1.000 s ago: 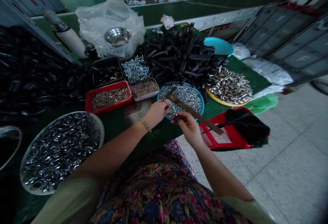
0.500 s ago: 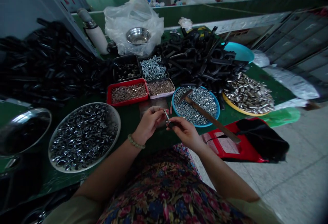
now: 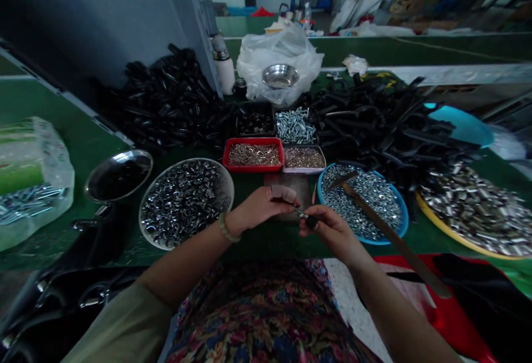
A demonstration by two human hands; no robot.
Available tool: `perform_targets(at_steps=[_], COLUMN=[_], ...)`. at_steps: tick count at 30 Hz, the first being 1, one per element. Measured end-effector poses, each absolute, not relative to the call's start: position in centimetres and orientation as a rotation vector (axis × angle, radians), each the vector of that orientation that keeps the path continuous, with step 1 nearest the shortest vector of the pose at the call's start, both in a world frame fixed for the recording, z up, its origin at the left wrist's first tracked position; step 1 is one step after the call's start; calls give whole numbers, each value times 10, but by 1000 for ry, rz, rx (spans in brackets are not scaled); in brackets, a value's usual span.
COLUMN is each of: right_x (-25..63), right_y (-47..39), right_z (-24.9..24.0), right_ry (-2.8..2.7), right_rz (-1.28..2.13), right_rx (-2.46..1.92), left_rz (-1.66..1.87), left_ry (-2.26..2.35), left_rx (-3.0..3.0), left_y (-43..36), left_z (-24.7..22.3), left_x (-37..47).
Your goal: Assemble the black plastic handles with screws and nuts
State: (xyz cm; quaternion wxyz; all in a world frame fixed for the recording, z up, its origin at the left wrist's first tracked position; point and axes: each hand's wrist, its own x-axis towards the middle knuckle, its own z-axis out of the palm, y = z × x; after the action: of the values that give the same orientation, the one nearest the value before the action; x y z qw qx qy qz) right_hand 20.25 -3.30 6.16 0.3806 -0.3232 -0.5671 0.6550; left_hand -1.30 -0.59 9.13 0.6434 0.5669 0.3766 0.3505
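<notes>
Over the near side of the table [image 3: 253, 249], a small knobbed part [image 3: 310, 221] is held between the two hands. Its dark end is pinched by the thumb and fingers of the right hand [image 3: 334, 233], while its bright shank [image 3: 301, 213] is pointed leftward and slightly away from the body, towards the left hand [image 3: 260, 208]. The left fingertips are drawn together at the shank's free end; whether a tiny piece is gripped there cannot be told. The dark end is thus nearer the right hand and the shank's tip nearer the left, with the long axis laid slantwise across the short gap.

By the left hand, a flat metal plate [image 3: 305, 187] is partly hidden. Just right of it, a blue bowl [image 3: 374, 241] filled with small nuts [image 3: 374, 197] is crossed by a hammer [image 3: 384, 229], its handle slanted over the rim. Beyond the plate, a red tray [image 3: 253, 169] of slender pins [image 3: 254, 155] is set beside a pale tray [image 3: 305, 170] of tiny pieces [image 3: 303, 157].
</notes>
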Motion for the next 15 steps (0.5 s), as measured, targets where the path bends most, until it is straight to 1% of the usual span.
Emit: perform_targets(at_steps=[3, 5, 8, 12, 13, 15], right_x=[185, 179, 177, 182, 183, 185], right_y=[-31, -30, -28, -26, -26, -27], right_z=[46, 44, 45, 40, 39, 35], right_ry=[-876, -757, -802, -922, -925, -932], right_rz=[1862, 1892, 1879, 1837, 1802, 1731], right_rx=[-689, -666, -689, -778, -794, -806], left_rz=[1069, 1165, 1157, 1069, 1072, 1111], left_ry=[932, 983, 1043, 799, 770, 849], left_rx=[1637, 1770, 1666, 1337, 1316, 1356], left_y=[-14, -18, -21, -22, -21, -21], left_z=[99, 97, 95, 103, 106, 112], left_x=[-10, -9, -11, -16, -18, -20])
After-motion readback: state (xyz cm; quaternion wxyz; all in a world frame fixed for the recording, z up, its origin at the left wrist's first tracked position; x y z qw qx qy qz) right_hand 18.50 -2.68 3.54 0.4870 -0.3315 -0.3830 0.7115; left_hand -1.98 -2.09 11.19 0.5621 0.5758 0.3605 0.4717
